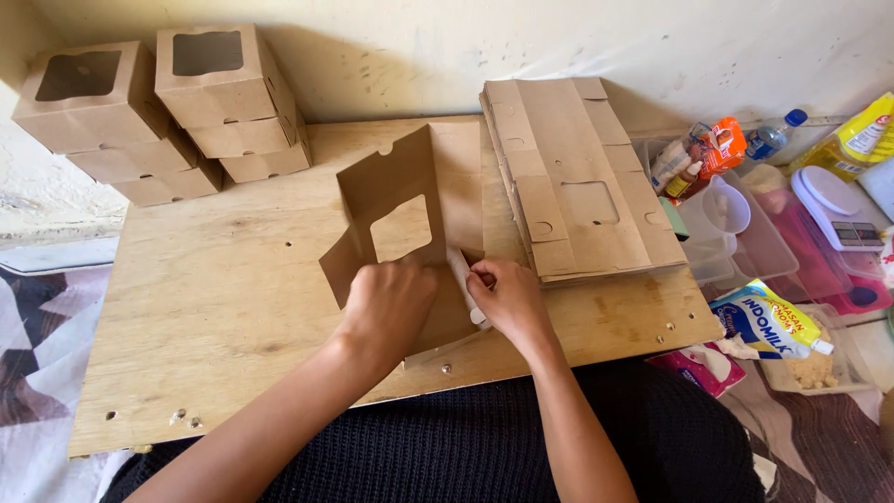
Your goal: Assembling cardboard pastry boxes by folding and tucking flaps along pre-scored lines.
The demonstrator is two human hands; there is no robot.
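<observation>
L hand [389, 303] + R hand [507, 298] press box blank [400, 224] on plywood board [214, 298].

Matt brown card on bare, rough plywood.

The plywood board [214, 307] across the middle of the frame is unfinished wood, grainy and pocked with screw holes. The half-folded box blank [410, 233] at centre is matt kraft card, as are the flat stack of blanks [582, 186] at upper right and the finished window boxes [158, 102] at upper left. The clear plastic tubs [764, 247] at right look smooth and glossy. The black knit cloth [484, 447] along the bottom is ribbed and dull. The wall [559, 47] behind is chalky, scuffed paint.
</observation>
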